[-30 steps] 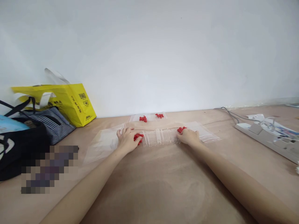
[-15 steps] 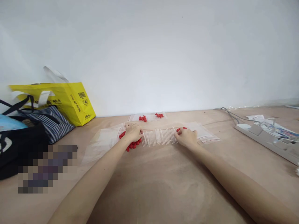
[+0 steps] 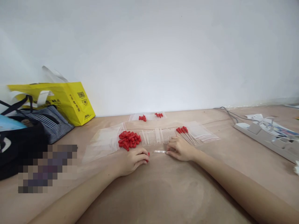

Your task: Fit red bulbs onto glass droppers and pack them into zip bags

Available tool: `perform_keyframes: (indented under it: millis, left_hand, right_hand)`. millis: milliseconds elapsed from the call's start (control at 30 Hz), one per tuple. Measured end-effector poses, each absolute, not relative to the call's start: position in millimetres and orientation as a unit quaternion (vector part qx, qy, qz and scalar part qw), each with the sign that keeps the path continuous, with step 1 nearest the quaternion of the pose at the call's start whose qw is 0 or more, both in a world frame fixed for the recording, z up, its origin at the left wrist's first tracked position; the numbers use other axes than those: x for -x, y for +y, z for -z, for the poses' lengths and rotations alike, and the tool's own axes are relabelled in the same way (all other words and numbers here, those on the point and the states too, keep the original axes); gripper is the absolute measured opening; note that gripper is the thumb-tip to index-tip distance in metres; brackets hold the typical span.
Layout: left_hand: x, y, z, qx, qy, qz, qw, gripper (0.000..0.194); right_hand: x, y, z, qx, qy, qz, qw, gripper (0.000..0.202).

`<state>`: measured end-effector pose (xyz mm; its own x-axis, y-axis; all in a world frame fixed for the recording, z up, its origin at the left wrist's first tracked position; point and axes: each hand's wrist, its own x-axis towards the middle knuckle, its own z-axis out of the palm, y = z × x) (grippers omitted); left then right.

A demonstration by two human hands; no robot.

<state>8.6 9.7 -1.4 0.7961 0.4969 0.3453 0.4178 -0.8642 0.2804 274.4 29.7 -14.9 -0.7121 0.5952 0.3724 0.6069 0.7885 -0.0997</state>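
My left hand (image 3: pixel 137 159) is closed round a small red rubber bulb (image 3: pixel 148 160), mostly hidden by the fingers. My right hand (image 3: pixel 175 148) pinches a clear thin tube (image 3: pixel 160 151), whose free end points left toward my left hand. The tube and the red bulb are apart. Behind my left hand lies a pile of red bulbs (image 3: pixel 129 139). Beside it, a row of clear tubes (image 3: pixel 156 137) lies side by side. Right of the row, several tubes with red bulbs on their ends (image 3: pixel 184 130) rest just behind my right hand.
Plastic bags (image 3: pixel 102 138) lie under and beside the pieces. Near the wall is another bag (image 3: pixel 149 116) with red bulbs and tubes. A yellow bag (image 3: pixel 74 102), a striped pouch (image 3: pixel 54 123) and a black bag (image 3: pixel 30 143) stand left; a power strip (image 3: pixel 263 141) lies right.
Both hands have come back nearer to me from the pile and the row. A red bulb is now in my left hand and a clear tube in my right.
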Motion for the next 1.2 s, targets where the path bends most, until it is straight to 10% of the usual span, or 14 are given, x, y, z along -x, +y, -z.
perform_keyframes:
  millis: [1200]
  left_hand:
    - [-30.8,14.4,27.7,-0.875,0.380,-0.300,-0.026,0.016]
  right_hand:
    - [-245.8,17.1,38.6,0.339,-0.888,0.006,0.312,0.021]
